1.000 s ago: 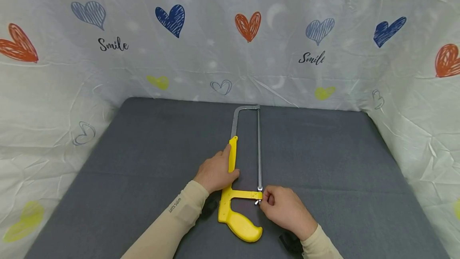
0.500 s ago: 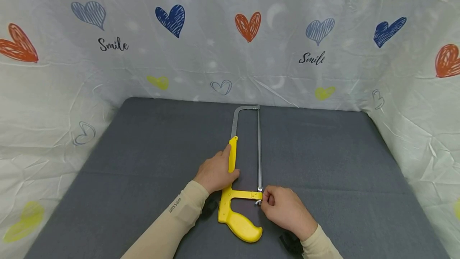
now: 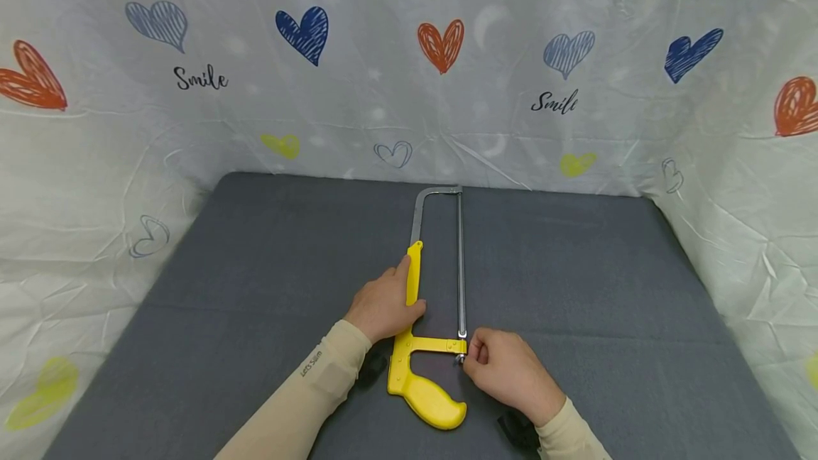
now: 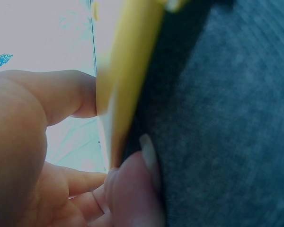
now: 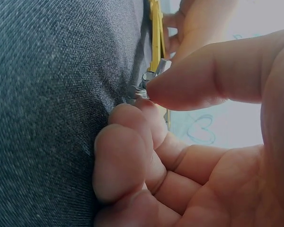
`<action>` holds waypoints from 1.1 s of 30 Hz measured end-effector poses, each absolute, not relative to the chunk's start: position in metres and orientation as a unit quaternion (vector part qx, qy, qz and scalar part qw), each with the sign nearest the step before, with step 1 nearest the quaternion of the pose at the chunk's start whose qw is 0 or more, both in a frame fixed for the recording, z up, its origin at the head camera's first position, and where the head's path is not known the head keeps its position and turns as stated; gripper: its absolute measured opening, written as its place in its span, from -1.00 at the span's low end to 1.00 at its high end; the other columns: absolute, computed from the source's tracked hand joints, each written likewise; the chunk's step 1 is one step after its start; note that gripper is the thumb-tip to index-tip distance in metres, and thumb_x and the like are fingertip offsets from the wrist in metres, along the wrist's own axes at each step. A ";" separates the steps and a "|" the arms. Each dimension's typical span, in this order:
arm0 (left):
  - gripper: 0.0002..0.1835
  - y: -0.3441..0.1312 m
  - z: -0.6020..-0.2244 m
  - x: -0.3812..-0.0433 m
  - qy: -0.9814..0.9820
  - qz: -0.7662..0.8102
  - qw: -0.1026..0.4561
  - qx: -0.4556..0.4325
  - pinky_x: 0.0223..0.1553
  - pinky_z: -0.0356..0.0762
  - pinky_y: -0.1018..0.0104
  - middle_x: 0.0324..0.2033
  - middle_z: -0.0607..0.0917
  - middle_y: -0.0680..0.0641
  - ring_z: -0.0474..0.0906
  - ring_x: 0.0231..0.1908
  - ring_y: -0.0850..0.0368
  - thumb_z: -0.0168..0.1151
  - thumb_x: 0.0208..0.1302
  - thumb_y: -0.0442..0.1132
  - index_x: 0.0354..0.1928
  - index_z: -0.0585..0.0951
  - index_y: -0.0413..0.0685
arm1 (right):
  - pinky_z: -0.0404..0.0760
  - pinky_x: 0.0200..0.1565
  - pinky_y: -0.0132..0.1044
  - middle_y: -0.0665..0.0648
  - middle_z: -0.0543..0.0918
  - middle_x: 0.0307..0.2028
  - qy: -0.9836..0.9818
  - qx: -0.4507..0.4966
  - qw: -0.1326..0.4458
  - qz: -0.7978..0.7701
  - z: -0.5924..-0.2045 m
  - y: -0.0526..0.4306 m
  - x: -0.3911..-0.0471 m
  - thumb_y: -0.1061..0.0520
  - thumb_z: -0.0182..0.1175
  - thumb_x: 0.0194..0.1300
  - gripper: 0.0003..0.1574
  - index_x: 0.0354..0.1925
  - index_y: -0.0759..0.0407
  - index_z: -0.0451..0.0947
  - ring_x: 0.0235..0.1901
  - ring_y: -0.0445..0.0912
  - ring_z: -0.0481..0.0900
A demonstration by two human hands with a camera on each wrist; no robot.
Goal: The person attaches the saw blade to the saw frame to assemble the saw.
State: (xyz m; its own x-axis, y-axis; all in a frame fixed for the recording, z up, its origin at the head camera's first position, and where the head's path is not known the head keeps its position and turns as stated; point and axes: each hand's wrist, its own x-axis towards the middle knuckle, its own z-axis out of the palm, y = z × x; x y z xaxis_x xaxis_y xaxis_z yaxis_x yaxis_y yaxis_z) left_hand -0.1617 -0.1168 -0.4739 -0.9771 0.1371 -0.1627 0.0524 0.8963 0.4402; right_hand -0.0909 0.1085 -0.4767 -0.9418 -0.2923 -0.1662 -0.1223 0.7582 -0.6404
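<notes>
A hacksaw (image 3: pixel 400 364) with a yellow handle and frame lies on the grey cloth in the head view, its silver front bow pointing away. Its blade (image 3: pixel 460 268) runs along the right side. My left hand (image 3: pixel 381 305) grips the yellow back of the frame, thumb on one side and fingers on the other, as the left wrist view also shows. At the near end of the blade, my right hand (image 3: pixel 508 371) pinches the small metal wing nut (image 5: pixel 141 92) between thumb and index finger. Those fingertips partly hide the nut.
A grey cloth (image 3: pixel 575 268) covers the table. White curtains (image 3: pixel 371 105) printed with hearts stand along its back and both sides. Dark wrist gear (image 3: pixel 517 431) shows under the right wrist.
The wing nut has turned a little between my right fingertips, which shifted slightly. My left hand and the hacksaw stay in place.
</notes>
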 end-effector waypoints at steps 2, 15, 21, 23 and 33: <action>-0.04 -0.117 -0.474 -0.162 0.969 0.222 0.095 0.050 -0.02 0.64 -0.01 0.28 0.54 -0.25 0.65 -0.16 -0.09 0.28 0.26 0.06 0.59 0.09 -0.10 | 0.31 -0.64 -0.33 -0.10 0.45 -0.68 0.929 -0.114 0.129 -0.328 -0.476 0.109 -0.091 0.14 0.29 0.17 -0.84 -0.50 -0.05 0.54 -0.73 -0.21 0.33; -0.04 -0.117 -0.475 -0.161 0.969 0.220 0.099 0.044 0.00 0.64 0.01 0.30 0.53 -0.23 0.65 -0.15 -0.08 0.27 0.27 0.06 0.59 0.08 -0.08 | 0.27 -0.66 -0.32 -0.11 0.42 -0.71 0.930 -0.089 0.154 -0.323 -0.477 0.106 -0.090 -0.14 0.32 0.17 -0.72 -0.54 -0.10 0.50 -0.75 -0.19 0.32; -0.04 -0.116 -0.475 -0.162 0.970 0.218 0.101 0.041 0.03 0.63 -0.01 0.30 0.53 -0.23 0.64 -0.13 -0.08 0.27 0.26 0.07 0.60 0.07 -0.07 | 0.25 -0.67 -0.31 -0.10 0.40 -0.71 0.927 -0.080 0.149 -0.336 -0.478 0.106 -0.090 -0.31 0.36 0.17 -0.56 -0.54 -0.09 0.49 -0.75 -0.17 0.29; -0.03 -0.116 -0.475 -0.162 0.970 0.218 0.101 0.041 0.04 0.63 -0.02 0.30 0.53 -0.22 0.64 -0.12 -0.09 0.27 0.26 0.08 0.60 0.07 -0.07 | 0.26 -0.67 -0.30 -0.10 0.39 -0.72 0.927 -0.084 0.144 -0.336 -0.479 0.106 -0.090 -0.29 0.36 0.18 -0.57 -0.54 -0.08 0.49 -0.75 -0.17 0.29; -0.03 -0.116 -0.476 -0.162 0.969 0.220 0.105 0.038 0.05 0.62 -0.01 0.29 0.53 -0.21 0.63 -0.12 -0.08 0.26 0.26 0.09 0.60 0.06 -0.03 | 0.31 -0.66 -0.31 -0.10 0.41 -0.72 0.930 -0.091 0.146 -0.326 -0.480 0.107 -0.092 -0.16 0.34 0.23 -0.69 -0.51 -0.10 0.51 -0.75 -0.17 0.34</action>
